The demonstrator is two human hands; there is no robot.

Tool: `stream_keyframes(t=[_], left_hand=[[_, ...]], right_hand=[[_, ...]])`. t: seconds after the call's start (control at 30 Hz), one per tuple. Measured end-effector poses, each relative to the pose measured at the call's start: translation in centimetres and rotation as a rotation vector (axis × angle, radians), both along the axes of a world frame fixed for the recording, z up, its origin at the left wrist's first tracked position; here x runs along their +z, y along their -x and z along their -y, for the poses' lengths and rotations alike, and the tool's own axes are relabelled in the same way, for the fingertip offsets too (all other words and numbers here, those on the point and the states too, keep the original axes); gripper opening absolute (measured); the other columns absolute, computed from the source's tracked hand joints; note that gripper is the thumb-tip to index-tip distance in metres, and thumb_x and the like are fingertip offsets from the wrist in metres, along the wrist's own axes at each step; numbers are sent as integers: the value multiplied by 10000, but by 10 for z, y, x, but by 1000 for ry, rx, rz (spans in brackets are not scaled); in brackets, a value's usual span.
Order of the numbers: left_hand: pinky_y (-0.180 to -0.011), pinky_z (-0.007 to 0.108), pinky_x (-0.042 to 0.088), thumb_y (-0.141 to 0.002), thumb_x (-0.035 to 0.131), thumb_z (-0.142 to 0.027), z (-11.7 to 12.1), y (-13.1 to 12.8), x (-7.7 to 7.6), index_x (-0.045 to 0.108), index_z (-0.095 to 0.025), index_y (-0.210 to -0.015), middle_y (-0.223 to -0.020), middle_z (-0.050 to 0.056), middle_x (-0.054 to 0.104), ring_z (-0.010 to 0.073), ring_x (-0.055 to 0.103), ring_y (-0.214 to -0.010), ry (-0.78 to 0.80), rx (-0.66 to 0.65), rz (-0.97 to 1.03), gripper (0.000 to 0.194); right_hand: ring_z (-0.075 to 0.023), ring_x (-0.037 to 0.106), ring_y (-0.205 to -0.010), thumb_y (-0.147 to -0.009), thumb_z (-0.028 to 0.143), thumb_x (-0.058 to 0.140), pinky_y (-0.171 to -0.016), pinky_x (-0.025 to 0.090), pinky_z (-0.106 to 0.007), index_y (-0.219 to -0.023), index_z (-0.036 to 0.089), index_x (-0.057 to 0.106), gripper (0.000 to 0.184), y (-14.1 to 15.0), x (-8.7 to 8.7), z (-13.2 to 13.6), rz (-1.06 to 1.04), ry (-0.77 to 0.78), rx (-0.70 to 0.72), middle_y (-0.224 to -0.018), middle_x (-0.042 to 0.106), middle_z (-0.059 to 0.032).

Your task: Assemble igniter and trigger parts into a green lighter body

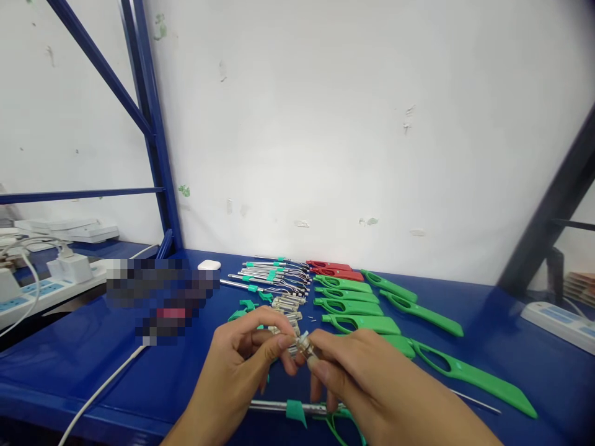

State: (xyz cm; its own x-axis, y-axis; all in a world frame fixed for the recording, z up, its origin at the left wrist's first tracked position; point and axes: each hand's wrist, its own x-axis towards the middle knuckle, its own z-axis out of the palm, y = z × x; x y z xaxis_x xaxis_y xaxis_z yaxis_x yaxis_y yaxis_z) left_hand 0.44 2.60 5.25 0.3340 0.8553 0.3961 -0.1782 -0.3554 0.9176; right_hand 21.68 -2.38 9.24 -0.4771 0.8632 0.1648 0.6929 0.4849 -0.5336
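Note:
My left hand and my right hand meet over the blue table. Thumb and forefinger of each are pinched on a small clear plastic piece, mostly covered by my fingertips. Below my hands lies a metal tube with green tape round it, beside a green handle part partly hidden by my right hand. Just behind my fingers are several clear plastic tanks, like those in gas lighters, and small green plastic parts. Tiny metal pins lie to their right.
Taped metal tubes with wires lie in a row at the back. To their right are red handle shells and several green ones. A white case sits back left. Power strips flank the table; a white cable crosses its left.

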Motion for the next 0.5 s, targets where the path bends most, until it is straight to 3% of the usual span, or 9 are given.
stream_keyframes(t=[0.13,0.27,0.37,0.5], left_hand=[[-424,127,407,-940,853,-519,1,-1,1,801,-231,-871,-706,7,722,117,671,-543,-4,10,12,301],[-399,127,383,-929,871,-496,1,-3,1,804,-229,-853,-776,4,716,115,696,-530,-25,16,54,286],[-384,124,374,-936,875,-467,2,-5,1,808,-238,-859,-761,-9,718,108,697,-509,-54,20,83,251],[-436,159,513,-954,862,-445,6,-6,0,809,-240,-864,-841,-6,755,128,738,-529,-116,46,113,231]], right_hand=[[-156,740,-765,-1173,324,382,-751,492,-276,-1019,306,664,322,0,7,0,-52,60,59,-866,795,67],[-175,767,-756,-1151,328,345,-766,531,-277,-1006,286,654,344,1,12,1,-76,51,76,-839,799,32],[-175,764,-731,-1146,337,337,-736,557,-258,-1059,283,639,319,0,10,2,-131,133,116,-856,793,11],[-174,736,-684,-1150,402,341,-706,551,-251,-946,281,609,357,-1,9,4,-126,193,102,-786,761,14]])
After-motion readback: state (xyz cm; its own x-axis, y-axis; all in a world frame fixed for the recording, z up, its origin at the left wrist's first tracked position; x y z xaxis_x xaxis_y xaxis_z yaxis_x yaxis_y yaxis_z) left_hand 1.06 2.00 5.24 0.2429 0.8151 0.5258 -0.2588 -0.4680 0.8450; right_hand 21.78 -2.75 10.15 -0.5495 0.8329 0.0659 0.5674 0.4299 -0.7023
